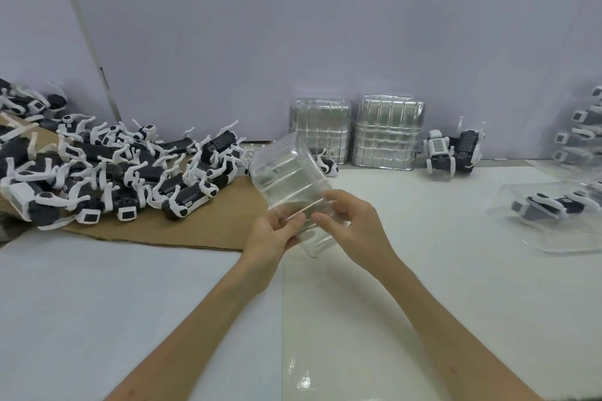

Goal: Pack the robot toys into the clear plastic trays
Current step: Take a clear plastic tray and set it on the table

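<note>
- The person holds a clear plastic tray [286, 179] in the air above the middle of the worktop [146, 309]. It is tilted, with its far end toward the back edge. I cannot tell if it is one tray or several nested together.
- The left hand [272, 238] grips the near left corner of this tray, with the fingers curled on the plastic.
- The right hand [353, 221] pinches the near end of it between thumb and fingertips.
- A big pile of robot toys [107, 169], black and white, lies on a cardboard sheet [182, 225] along the left side of the worktop.
- Two stacks of empty trays [387, 130] stand side by side at the back edge, against the wall.
- Just to the right of them are two standing toys [452, 150], close together.
- Near the right edge lies a packed tray [553, 238] with one toy inside.
- At the back right corner more packed trays [583, 137] are piled up.
</note>
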Available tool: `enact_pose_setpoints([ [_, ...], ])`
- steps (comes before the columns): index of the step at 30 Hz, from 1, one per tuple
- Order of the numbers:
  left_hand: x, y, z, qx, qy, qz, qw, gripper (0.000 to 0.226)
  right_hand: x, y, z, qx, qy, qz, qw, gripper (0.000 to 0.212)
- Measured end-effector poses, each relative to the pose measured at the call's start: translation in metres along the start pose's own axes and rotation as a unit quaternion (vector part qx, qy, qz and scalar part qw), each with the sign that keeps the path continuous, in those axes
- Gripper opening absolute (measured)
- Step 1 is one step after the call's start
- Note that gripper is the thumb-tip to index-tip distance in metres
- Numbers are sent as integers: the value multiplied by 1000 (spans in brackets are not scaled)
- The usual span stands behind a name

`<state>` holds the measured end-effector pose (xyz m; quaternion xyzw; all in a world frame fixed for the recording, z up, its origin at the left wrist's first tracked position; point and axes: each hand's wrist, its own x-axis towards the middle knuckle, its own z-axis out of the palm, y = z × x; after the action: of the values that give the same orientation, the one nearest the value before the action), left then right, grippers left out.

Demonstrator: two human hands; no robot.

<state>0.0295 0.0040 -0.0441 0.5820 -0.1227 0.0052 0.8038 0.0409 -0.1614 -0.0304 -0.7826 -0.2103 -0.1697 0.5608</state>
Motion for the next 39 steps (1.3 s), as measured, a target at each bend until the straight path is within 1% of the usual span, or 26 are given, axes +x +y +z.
enact_pose_setpoints([
  [2,0,0,0,-4,-25,5,1000,28,0,-1,0,1,-3,2,1000,26],
  [4,0,1,0,-7,-33,7,999,29,0,-2,0,10,-12,3,1000,22],
  [8,0,-1,-2,6,6,12,1000,24,-2,-4,1,18,-15,9,1000,24],
  [12,1,0,-4,25,42,16,999,35,-2,-5,2,34,-24,5,999,26],
  [15,1,1,-5,29,58,27,998,33,-2,-7,1,51,-21,13,998,26],
  [16,1,2,-4,28,69,30,997,36,-2,-7,0,56,-20,14,998,26],
  [19,1,4,-3,47,101,45,993,62,-1,-7,0,60,-6,8,998,26],
  [20,1,4,-2,47,104,47,992,62,-1,-7,0,58,-1,6,998,25],
  [22,0,5,-1,38,93,41,994,45,0,-7,-1,44,12,-3,999,24],
  [24,0,5,-1,13,76,32,996,32,2,-6,-4,25,41,-11,999,25],
  [26,2,4,-2,-7,71,26,997,15,5,-5,-10,6,87,-15,996,29],
  [27,2,4,-3,-9,73,24,997,10,6,-4,-14,-7,110,-15,994,30],
  [31,4,8,-8,-38,98,19,994,23,11,2,-31,-78,197,-22,977,34],
  [33,5,12,-10,-83,109,23,990,26,12,8,-39,-153,220,-23,963,36],
  [34,6,14,-12,-104,120,29,987,26,13,10,-43,-199,216,-9,956,36],
  [36,8,19,-17,-135,144,39,980,24,13,15,-49,-277,181,39,943,34],
  [39,9,25,-27,-177,161,42,970,20,9,11,-47,-327,97,101,935,28],
])
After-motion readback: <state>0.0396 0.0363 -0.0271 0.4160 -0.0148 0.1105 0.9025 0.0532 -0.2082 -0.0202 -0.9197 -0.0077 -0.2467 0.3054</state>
